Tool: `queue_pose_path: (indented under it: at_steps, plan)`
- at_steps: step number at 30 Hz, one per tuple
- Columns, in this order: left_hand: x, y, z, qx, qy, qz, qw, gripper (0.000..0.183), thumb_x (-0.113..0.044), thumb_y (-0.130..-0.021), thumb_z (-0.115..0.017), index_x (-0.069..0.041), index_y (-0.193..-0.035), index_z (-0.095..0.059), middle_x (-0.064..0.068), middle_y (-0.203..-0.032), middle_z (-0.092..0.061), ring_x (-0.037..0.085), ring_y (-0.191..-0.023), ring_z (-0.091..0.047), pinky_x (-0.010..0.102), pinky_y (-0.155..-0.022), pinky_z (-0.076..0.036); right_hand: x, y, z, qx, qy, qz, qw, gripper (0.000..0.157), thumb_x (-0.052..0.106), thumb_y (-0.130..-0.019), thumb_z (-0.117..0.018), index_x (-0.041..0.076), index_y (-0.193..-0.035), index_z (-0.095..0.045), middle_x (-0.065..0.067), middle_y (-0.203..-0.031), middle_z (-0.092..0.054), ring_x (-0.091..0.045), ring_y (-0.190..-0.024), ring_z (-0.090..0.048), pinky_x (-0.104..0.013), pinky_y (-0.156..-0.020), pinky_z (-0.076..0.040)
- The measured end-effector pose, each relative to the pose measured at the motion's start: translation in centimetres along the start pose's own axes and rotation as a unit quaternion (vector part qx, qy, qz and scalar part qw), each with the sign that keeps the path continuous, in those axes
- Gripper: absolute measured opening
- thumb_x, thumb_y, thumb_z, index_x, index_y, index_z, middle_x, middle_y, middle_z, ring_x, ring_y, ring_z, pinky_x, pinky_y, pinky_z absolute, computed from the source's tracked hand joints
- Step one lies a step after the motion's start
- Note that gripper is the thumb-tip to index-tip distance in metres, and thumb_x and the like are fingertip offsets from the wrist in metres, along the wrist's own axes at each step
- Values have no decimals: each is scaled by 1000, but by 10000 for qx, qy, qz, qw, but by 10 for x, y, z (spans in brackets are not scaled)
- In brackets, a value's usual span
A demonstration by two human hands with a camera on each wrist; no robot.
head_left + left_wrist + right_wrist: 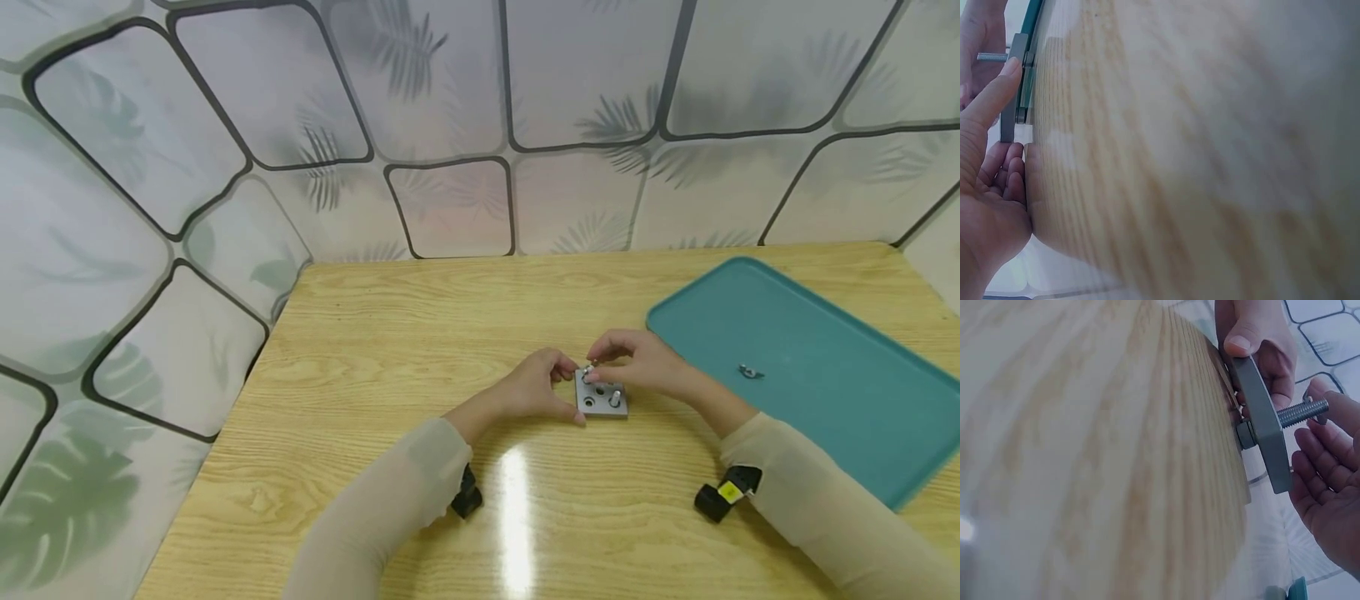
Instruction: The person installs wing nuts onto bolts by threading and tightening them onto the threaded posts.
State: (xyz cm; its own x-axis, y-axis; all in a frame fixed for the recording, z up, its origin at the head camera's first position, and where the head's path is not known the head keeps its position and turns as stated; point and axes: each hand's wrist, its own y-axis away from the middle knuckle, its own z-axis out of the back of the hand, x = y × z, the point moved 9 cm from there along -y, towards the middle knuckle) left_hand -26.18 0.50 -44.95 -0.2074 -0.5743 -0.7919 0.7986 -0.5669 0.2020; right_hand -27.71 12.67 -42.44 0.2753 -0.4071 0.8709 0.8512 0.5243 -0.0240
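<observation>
On the desk [390, 350], our left hand [534, 388] gripped a metal plate [602, 403]; our right hand [641, 364] pinched a wing nut [588, 372] at its corner.

Plate [1263, 425]: smooth grey metal, matt. Bolt [1295, 415]: shiny metal, ridged thread. Table [390, 333] looks wood-grained, glossy near. Tray [825, 400], right: smooth, plastic-looking. Sleeves [397, 492]: matt cloth.

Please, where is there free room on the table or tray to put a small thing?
On the wooden table: between the left hand and the patterned wall beyond it, and between the forearms, in front of the metal plate. The tray has room between its far edge and the wing nut. It is crowded around the plate, where the right hand is too.
</observation>
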Motion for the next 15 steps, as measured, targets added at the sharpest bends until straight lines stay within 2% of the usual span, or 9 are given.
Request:
queue_pose_path:
  at_steps: [5,9,12,15]
  plan:
    - [1,0,0,-10,31,33,10000,70,-28,-63,-89,-5,-119,-53,0,-108,-54,11,-97,-49,20,-86,-43,-1,5,2,205,-494,243,9983,16,8,-86,-68,0,-99,-65,-6,-95,-67,-8,-87,-61,-26,-78,-50]
    - [1,0,-1,-2,6,6,10000,70,-28,-64,-89,-4,-119,-53,0,-109,-54,11,-97,-49,20,-86,-43,0,9,2,442,-870,456,9942,13,2,-89,-61,-6,-99,-64,-7,-94,-68,-7,-83,-61,-23,-73,-50]
    - [2,-1,-1,-12,-16,-23,10000,70,-28,-64,-88,-4,-119,-53,-1,-108,-54,11,-97,-49,19,-85,-43,1,9,2,522,-945,501,9929,12,1,-91,-59,-7,-99,-64,-6,-94,-68,-7,-82,-61,-22,-71,-50]
    - [2,-2,-1,-21,-19,-57,10000,70,-28,-64,-88,-4,-119,-53,-1,-107,-53,11,-97,-49,19,-85,-43,0,8,1,440,-789,479,9948,10,2,-90,-61,-5,-96,-65,-8,-92,-68,-7,-80,-60,-23,-69,-50]
